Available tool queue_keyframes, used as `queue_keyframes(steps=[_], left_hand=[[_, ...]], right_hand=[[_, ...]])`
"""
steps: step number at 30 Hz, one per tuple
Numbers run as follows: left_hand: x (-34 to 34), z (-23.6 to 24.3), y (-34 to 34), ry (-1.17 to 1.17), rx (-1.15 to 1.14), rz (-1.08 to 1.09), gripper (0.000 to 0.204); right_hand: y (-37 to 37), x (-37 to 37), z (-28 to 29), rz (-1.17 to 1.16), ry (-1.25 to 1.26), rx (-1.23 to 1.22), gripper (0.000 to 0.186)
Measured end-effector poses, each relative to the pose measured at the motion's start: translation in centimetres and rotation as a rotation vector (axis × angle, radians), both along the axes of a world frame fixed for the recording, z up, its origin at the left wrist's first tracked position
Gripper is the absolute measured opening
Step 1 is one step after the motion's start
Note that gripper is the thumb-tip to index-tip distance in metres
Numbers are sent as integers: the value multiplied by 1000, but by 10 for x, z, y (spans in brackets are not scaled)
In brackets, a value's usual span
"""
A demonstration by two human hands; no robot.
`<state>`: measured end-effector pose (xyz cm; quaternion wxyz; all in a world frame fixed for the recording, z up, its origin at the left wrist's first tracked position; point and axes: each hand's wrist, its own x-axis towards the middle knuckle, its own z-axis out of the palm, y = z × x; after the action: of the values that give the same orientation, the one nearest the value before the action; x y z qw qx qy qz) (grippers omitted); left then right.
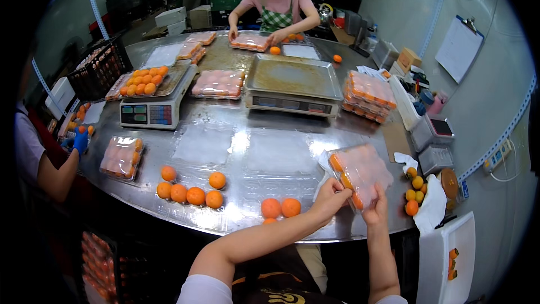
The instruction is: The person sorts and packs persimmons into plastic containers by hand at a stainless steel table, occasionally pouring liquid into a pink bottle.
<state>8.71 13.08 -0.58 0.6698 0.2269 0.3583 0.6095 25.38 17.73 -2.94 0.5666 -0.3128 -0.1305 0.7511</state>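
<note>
In front of me on the right, a clear plastic pack of orange fruit is held tilted above the steel table. My left hand has its fingers closed on the pack's near left edge; my right hand grips its lower right end from beside and beneath. Loose orange fruits sit on clear trays left of my hands, a pair just below them and a larger group further left. White padded sheets lie in the trays' upper halves.
Two weighing scales, stacked packs, a black crate and a cluttered right edge with fruit and a foam box surround me. A co-worker handles a pack opposite; another, blue-gloved, stands left.
</note>
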Motion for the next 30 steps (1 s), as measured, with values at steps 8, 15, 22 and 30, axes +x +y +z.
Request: queue_keyframes(steps=[8, 15, 22, 30], left_hand=[[-127, 22, -70, 205, 160, -76, 19], [-167, -1, -137, 333, 114, 28, 12], [-184, -12, -159, 319, 36, 47, 10], [-177, -16, -151, 331, 133, -17, 10]], right_hand=[[145, -137, 85, 143, -55, 180, 42], [272, -258, 67, 29, -62, 140, 44], [255, -239, 84, 374, -555, 82, 38], [178, -151, 88, 573, -1034, 317, 24]])
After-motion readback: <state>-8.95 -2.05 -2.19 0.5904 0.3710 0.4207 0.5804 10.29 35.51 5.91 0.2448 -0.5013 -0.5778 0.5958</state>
